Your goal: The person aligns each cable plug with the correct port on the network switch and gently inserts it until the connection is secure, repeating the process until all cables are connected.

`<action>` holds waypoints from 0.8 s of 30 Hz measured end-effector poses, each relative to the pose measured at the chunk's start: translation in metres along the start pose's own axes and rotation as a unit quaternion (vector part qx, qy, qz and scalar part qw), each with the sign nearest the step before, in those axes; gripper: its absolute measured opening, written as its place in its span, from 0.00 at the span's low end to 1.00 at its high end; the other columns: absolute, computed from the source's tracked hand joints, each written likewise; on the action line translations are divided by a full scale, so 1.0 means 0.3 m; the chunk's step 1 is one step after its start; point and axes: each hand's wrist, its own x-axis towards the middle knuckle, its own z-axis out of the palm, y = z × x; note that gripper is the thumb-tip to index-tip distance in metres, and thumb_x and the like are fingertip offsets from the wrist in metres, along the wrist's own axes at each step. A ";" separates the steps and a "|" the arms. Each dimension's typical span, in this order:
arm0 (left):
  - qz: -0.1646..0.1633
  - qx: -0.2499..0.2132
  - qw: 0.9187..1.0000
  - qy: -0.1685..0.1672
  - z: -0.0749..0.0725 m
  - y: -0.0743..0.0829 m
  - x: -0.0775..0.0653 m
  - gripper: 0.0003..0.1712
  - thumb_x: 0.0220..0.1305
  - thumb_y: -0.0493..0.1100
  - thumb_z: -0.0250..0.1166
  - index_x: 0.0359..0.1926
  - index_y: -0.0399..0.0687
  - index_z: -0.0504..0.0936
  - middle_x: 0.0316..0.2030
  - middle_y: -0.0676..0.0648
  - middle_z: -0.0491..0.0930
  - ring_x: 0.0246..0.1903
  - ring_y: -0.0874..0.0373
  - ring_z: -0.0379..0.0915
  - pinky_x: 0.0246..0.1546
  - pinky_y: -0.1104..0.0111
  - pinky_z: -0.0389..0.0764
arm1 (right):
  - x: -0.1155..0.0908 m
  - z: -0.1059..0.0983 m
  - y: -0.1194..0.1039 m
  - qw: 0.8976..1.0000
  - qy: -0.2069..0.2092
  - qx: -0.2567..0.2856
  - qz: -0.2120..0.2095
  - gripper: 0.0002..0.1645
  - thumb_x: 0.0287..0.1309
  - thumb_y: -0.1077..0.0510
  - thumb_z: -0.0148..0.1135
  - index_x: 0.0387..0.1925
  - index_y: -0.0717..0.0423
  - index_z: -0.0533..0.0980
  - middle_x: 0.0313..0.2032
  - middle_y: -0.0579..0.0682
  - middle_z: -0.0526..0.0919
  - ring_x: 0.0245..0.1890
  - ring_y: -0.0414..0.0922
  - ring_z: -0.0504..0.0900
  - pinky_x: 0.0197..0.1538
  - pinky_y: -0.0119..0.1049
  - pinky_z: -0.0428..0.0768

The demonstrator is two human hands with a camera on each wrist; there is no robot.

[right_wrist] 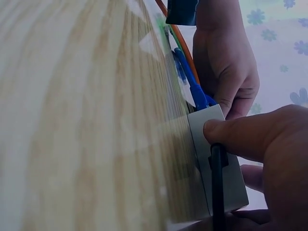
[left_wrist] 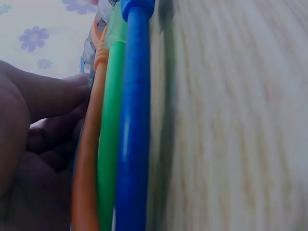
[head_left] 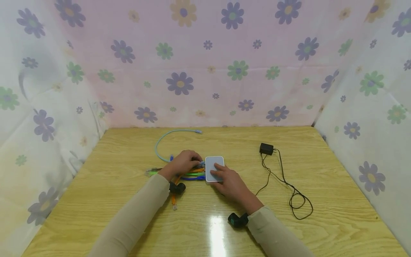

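Note:
A small white network switch (head_left: 214,167) lies on the wooden table, with several network cables at its left side. My right hand (head_left: 232,182) holds it, fingers across the top and thumb (right_wrist: 216,131) on the side face beside a black power cord (right_wrist: 218,187). At the left side, my left hand (head_left: 185,162) pinches a light-blue network cable (head_left: 159,142) near its plug; the fingertips partly hide the plug. Beside that hand, an orange cable (left_wrist: 88,159), a green cable (left_wrist: 109,134) and a blue cable (left_wrist: 134,125) run side by side to the switch.
Right of the switch lies a black power adapter (head_left: 266,149) with its cord (head_left: 293,189) looped on the table (head_left: 128,146). The light-blue cable's free plug (head_left: 199,131) is at the back. An orange cable end (head_left: 174,203) points toward the front. Flowered cloth (head_left: 205,103) hangs behind.

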 end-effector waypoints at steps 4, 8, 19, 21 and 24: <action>-0.006 -0.001 1.000 -0.001 0.003 -0.003 0.000 0.11 0.70 0.42 0.59 0.48 0.48 0.84 0.45 0.48 0.83 0.46 0.54 0.78 0.50 0.58 0.79 | -0.002 0.004 0.001 1.000 0.004 0.006 0.004 0.27 0.59 0.50 0.67 0.59 0.55 0.77 0.67 0.58 0.70 0.64 0.65 0.70 0.61 0.55 0.74; -0.013 0.000 1.000 0.001 0.007 -0.007 0.001 0.11 0.69 0.44 0.59 0.48 0.50 0.84 0.46 0.49 0.83 0.47 0.55 0.78 0.52 0.58 0.78 | -0.005 0.007 0.009 1.000 0.013 0.010 0.005 0.28 0.58 0.50 0.68 0.58 0.54 0.77 0.67 0.56 0.70 0.65 0.61 0.70 0.62 0.54 0.73; 0.003 0.017 1.000 0.009 -0.003 -0.002 0.001 0.11 0.69 0.46 0.60 0.48 0.52 0.85 0.45 0.51 0.84 0.47 0.56 0.79 0.52 0.59 0.79 | -0.004 0.005 0.032 0.999 0.019 0.022 0.012 0.27 0.59 0.47 0.66 0.59 0.49 0.77 0.67 0.52 0.69 0.66 0.55 0.70 0.63 0.51 0.73; 0.005 0.025 1.000 0.015 -0.007 0.003 -0.003 0.12 0.69 0.46 0.59 0.48 0.52 0.85 0.46 0.51 0.84 0.47 0.56 0.79 0.52 0.59 0.79 | -0.004 -0.006 0.032 1.000 0.009 0.015 0.017 0.27 0.60 0.46 0.65 0.59 0.49 0.77 0.68 0.53 0.69 0.67 0.55 0.70 0.63 0.51 0.73; 0.009 0.042 0.999 0.026 -0.020 0.018 -0.012 0.13 0.70 0.47 0.59 0.49 0.50 0.84 0.46 0.50 0.84 0.46 0.56 0.79 0.50 0.59 0.79 | -0.003 -0.028 0.030 1.000 0.002 -0.004 0.022 0.26 0.61 0.46 0.64 0.58 0.50 0.77 0.67 0.56 0.70 0.65 0.56 0.71 0.63 0.51 0.73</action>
